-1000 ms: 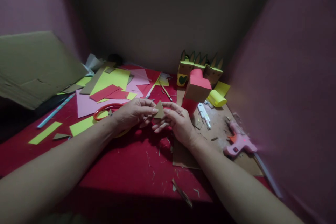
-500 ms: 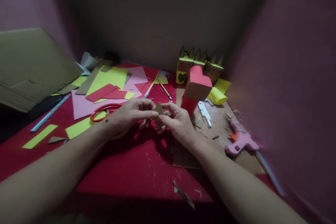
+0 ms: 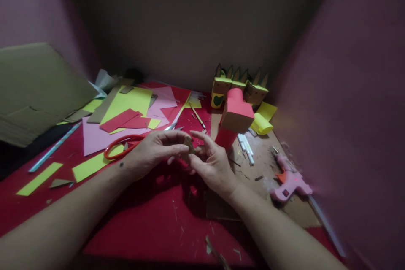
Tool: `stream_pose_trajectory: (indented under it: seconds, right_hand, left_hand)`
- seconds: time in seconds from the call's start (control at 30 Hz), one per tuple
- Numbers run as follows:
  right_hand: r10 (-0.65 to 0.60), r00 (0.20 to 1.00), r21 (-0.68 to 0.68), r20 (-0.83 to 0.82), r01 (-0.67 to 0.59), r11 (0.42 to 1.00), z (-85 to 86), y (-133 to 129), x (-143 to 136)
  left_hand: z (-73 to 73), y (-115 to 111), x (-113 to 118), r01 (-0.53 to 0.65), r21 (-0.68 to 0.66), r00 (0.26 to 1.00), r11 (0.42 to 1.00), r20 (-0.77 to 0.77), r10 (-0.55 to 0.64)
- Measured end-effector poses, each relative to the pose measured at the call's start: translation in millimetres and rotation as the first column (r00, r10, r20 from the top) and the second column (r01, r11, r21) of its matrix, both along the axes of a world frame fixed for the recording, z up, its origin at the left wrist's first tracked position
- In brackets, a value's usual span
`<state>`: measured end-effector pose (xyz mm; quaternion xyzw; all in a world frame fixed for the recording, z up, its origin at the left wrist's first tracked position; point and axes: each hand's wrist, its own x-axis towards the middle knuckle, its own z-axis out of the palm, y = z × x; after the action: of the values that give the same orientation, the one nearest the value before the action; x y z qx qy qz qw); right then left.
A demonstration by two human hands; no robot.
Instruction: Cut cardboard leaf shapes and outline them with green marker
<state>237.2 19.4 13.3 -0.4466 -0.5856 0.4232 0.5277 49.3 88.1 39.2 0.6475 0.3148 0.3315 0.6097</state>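
A small cardboard piece is turned nearly edge-on between my hands, above the red tabletop. My left hand pinches it between thumb and fingers from the left. From the right, my right hand curls around the same piece, its thumb below and index finger above, partly covering it. Scissors with red handles lie beside my left wrist, the blades showing just beyond the fingers. Right of my hands stands a red, cardboard-topped block shape.
A pink glue gun rests on a cardboard sheet at right, near white sticks. Spiky-topped yellow and cardboard figures stand behind. Coloured paper and a pencil lie at the back; a large cardboard box is left.
The cardboard piece has turned from showing its pointed flat face to nearly edge-on. My right thumb and index finger have spread around it. The whole view has shifted slightly.
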Motion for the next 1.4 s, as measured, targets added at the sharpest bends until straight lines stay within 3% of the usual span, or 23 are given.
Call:
stream_pose_trajectory:
  seconds: [0.13, 0.3, 0.5, 0.67, 0.73, 0.87, 1.03, 1.27, 1.4]
  right_hand:
    - [0.03, 0.997, 0.037, 0.067, -0.033, 0.999, 0.4, -1, 1]
    - [0.084, 0.996, -0.014, 0.035, -0.083, 0.996, -3.5, -3, 1]
    - [0.074, 0.997, -0.007, -0.012, -0.074, 0.997, -6.8, -2, 0]
    - [0.138, 0.973, -0.127, -0.183, -0.163, 0.978, -3.7, 2, -1]
    - [0.136, 0.974, -0.139, -0.18, -0.162, 0.977, -3.6, 3, -2]
    - [0.037, 0.999, -0.001, 0.01, -0.037, 0.999, -3.7, 2, 0]
    - [-0.036, 0.989, 0.214, 0.146, 0.004, 0.977, 2.8, -1, 5]
    - [-0.053, 0.991, 0.253, 0.121, 0.021, 0.967, 7.9, -6, 5]
    - [0.066, 0.984, -0.003, -0.166, -0.067, 0.998, 7.8, -3, 2]
  left_hand:
    - [5.7, -3, -1, 0.018, -0.041, 0.999, 0.999, 0.032, -0.017]
    - [11.9, -4, -1, 0.033, -0.06, 0.999, 0.998, 0.011, -0.032]
    - [12.9, -5, -2, 0.015, 0.015, 1.0, 1.0, 0.024, -0.015]
    - [13.5, -9, 0, 0.01, 0.109, 1.0, 0.994, -0.007, -0.009]
    - [12.9, -9, 0, -0.002, 0.168, 1.0, 0.986, -0.014, 0.005]
    - [10.8, -8, -1, -0.055, 0.408, 0.997, 0.911, -0.03, 0.074]
    - [11.3, -13, -2, -0.082, 0.504, 0.996, 0.86, 0.02, 0.084]
    - [19.4, -13, -5, -0.065, 0.404, 0.998, 0.913, 0.021, 0.062]
    - [24.3, -9, -7, 0.03, 0.245, 0.999, 0.969, 0.011, -0.034]
